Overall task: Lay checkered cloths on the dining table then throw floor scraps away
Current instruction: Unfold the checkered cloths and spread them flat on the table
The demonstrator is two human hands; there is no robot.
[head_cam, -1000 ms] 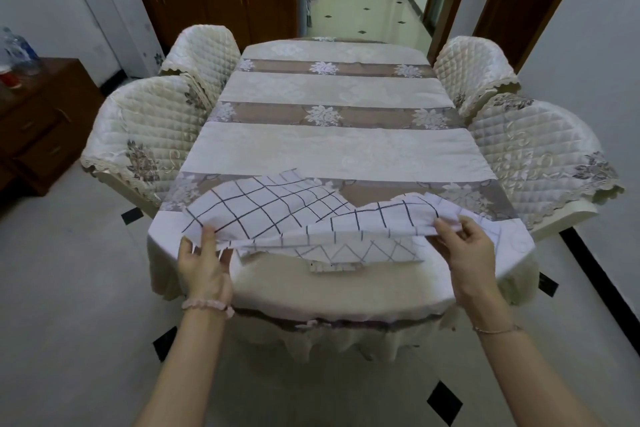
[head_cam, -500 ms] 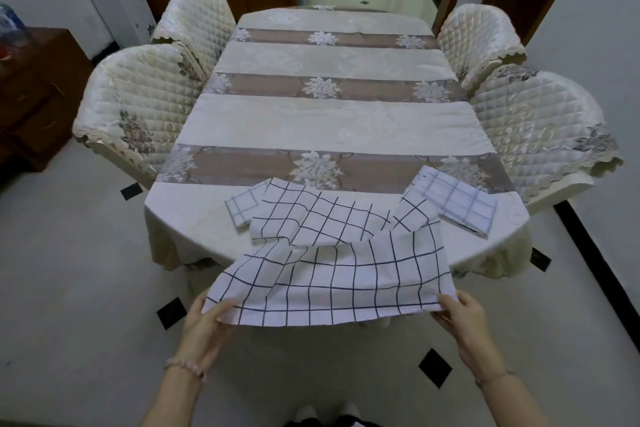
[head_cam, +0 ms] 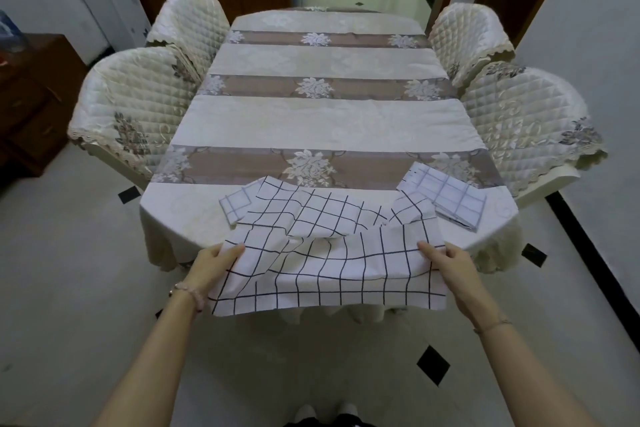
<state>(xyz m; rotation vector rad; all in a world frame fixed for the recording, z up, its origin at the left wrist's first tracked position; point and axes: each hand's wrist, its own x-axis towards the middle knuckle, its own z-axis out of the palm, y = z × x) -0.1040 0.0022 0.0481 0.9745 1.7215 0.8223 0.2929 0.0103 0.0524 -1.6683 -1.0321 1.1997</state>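
A white cloth with a black grid, the checkered cloth (head_cam: 332, 270), hangs partly unfolded over the near edge of the dining table (head_cam: 325, 121). My left hand (head_cam: 216, 265) grips its left side and my right hand (head_cam: 446, 263) grips its right side. Its far part lies crumpled on the tabletop. A small folded checkered piece (head_cam: 235, 206) peeks out at its left. Another folded checkered cloth (head_cam: 445, 196) lies on the table's near right corner.
Two quilted cream chairs stand on the left (head_cam: 135, 107) and two on the right (head_cam: 526, 114), pushed against the table. A dark wooden cabinet (head_cam: 27, 94) stands at the far left. White floor tiles with black diamonds (head_cam: 433, 365) surround my feet.
The cloth has been pulled toward me and opened out, from bunched on the tabletop to hanging over the near edge. Both hands moved along its sides toward the table.
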